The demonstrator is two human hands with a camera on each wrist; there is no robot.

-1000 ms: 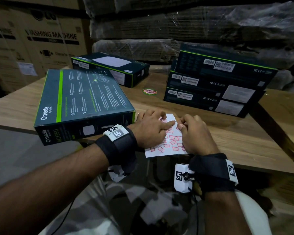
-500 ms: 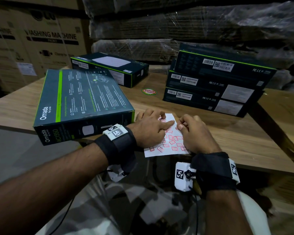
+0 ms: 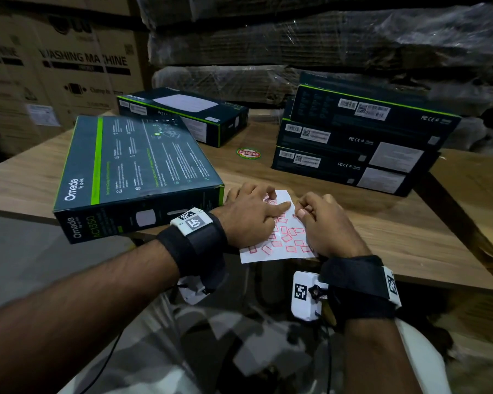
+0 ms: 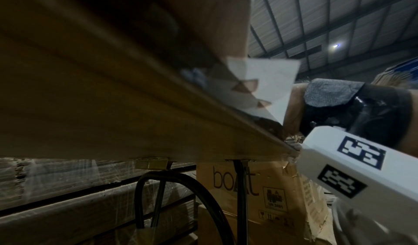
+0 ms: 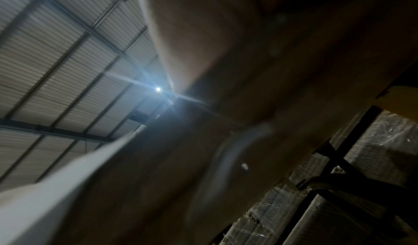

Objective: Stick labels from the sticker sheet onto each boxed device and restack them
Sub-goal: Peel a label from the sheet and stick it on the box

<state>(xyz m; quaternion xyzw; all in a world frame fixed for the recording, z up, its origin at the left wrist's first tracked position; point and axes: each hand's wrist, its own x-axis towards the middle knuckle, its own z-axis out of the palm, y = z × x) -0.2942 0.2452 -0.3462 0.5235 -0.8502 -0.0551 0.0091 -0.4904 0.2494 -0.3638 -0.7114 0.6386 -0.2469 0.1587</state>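
Sticker sheet [image 3: 279, 243] lies at the table's [image 3: 382, 231] near edge, beside the near-left Omada box [image 3: 137, 169]. Left hand [image 3: 251, 214] presses it flat with straight fingers, probably so it cannot slide. Right hand [image 3: 325, 223] curls its fingers at a label; whether it grasps one I cannot tell.

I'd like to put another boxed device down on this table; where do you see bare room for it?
The widest bare wood lies right of the right hand, in front of the three-box stack. A smaller patch surrounds the round sticker, between the stack and the far box. The near edge is crowded: sticker sheet, left hand, Omada box.
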